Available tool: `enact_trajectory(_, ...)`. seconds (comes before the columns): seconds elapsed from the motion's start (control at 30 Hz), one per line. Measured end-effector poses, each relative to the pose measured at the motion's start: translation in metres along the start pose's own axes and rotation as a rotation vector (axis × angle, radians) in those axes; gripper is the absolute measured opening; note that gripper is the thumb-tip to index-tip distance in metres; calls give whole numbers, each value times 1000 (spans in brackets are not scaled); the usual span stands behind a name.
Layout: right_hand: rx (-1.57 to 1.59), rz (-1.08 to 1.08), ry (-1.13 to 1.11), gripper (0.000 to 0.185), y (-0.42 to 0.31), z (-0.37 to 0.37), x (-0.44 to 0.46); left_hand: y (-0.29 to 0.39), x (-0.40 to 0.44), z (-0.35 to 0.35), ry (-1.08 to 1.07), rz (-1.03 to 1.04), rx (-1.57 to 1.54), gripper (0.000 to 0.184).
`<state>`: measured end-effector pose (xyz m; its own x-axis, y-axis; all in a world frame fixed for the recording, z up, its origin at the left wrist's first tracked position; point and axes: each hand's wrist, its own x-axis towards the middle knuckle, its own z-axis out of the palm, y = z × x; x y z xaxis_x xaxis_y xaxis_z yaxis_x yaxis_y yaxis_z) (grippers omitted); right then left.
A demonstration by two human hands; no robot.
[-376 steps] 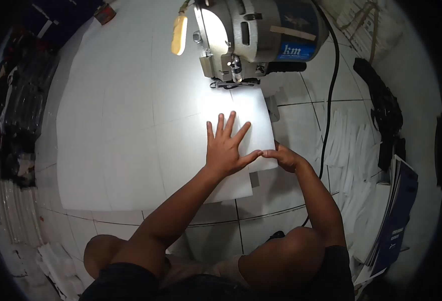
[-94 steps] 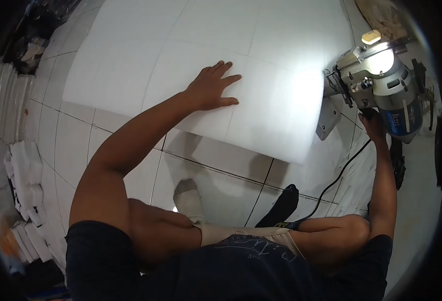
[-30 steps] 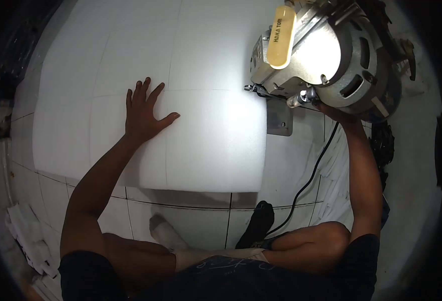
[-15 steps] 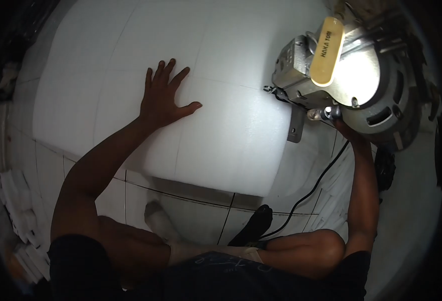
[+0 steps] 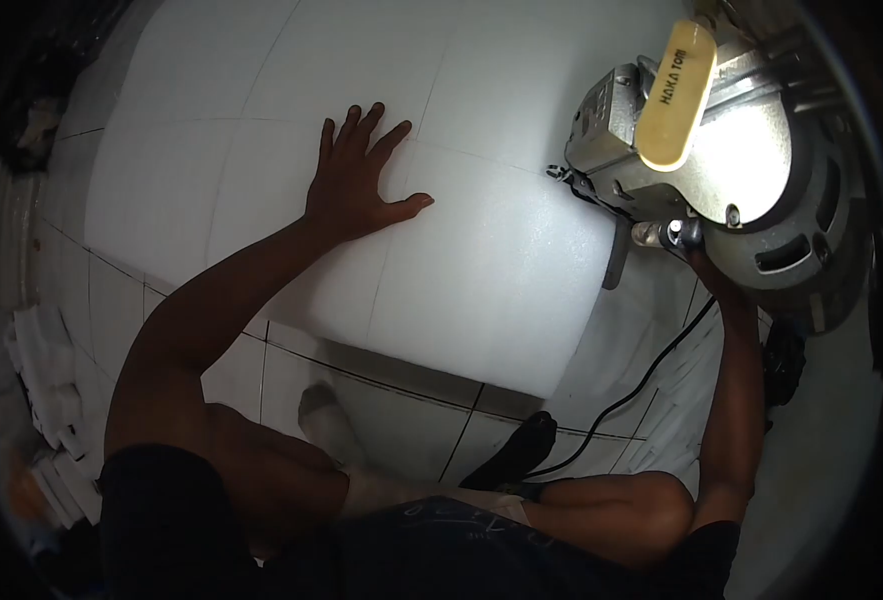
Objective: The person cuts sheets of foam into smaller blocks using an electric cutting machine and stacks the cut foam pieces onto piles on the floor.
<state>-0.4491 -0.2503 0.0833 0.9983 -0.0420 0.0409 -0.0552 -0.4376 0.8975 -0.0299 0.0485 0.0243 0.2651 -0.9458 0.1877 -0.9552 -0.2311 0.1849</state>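
Observation:
My left hand [image 5: 359, 185] lies flat with spread fingers on a thick block of white foam sheeting [image 5: 491, 290]. Nothing is in that hand. At the foam's right edge stands a metal electric cutting machine [image 5: 736, 165] with a yellow labelled lever [image 5: 676, 95]; its lamp-lit housing glares. My right hand [image 5: 705, 262] is at the handle [image 5: 686, 235] on the machine's near side, closed around it as far as I can see; the machine body hides most of the fingers. Part of a metal baseplate [image 5: 617, 255] shows beside the foam edge. The blade is hidden.
A black cable [image 5: 651, 372] runs across the tiled floor [image 5: 411, 425] to near my feet. White offcuts [image 5: 46, 375] are piled at the left, and more white strips [image 5: 679, 415] lie by my right knee. My socked feet [image 5: 514, 452] are close to the foam's front edge.
The whole view has shifted, so foam, hands and machine appear farther right. Less of the baseplate shows beside the foam edge. Both hands keep their places on foam and machine.

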Motion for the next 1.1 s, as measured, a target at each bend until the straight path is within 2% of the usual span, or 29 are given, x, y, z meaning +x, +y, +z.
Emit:
enact_trajectory(0.07,69,26,-51,50,0,-2,-2,0,0,2,25,7,15,89)
enact_trajectory(0.17,78,39,31,51,2,-9,5,2,1,0,36,19,23,88)
enact_trajectory(0.23,362,112,-15,52,6,-18,23,2,-1,2,29,-1,19,88)
enact_trajectory(0.27,271,106,7,55,1,-12,18,4,-3,2,21,-2,15,88)
enact_trajectory(0.37,336,135,65,56,2,-11,18,4,-1,3,20,2,16,88)
enact_trajectory(0.4,267,107,32,44,1,-10,16,5,-2,4,12,-8,13,88)
enact_trajectory(0.43,270,101,33,44,1,-7,13,6,-1,5,8,-7,20,87)
enact_trajectory(0.5,185,-21,-73,31,-1,2,6,7,-2,7,8,-17,26,87)
enact_trajectory(0.6,163,-14,-77,26,-1,8,3,7,-4,11,25,-7,27,86)
enact_trajectory(0.7,119,36,5,30,-4,0,13,12,-3,9,47,17,15,85)
enact_trajectory(0.73,92,-97,-117,35,-2,6,8,14,-4,7,46,16,26,85)
enact_trajectory(0.77,87,-81,-118,35,-3,9,6,15,-2,4,52,16,44,85)
enact_trajectory(0.83,-311,-151,-62,41,-5,5,4,18,-2,0,58,26,51,85)
enact_trajectory(0.87,261,95,-77,44,0,-10,16,21,-2,-2,59,21,52,85)
enact_trajectory(0.9,255,107,-72,44,4,-13,17,25,1,-4,68,28,61,85)
enact_trajectory(0.97,315,63,113,33,11,-18,20,29,1,-7,70,34,61,85)
enact_trajectory(1.0,54,-33,100,33,13,-21,23,30,2,-8,84,39,67,85)
enact_trajectory(1.03,52,-25,103,33,14,-25,27,31,2,-11,66,29,62,85)
enact_trajectory(1.1,319,125,204,38,11,-33,32,32,0,-12,68,33,63,85)
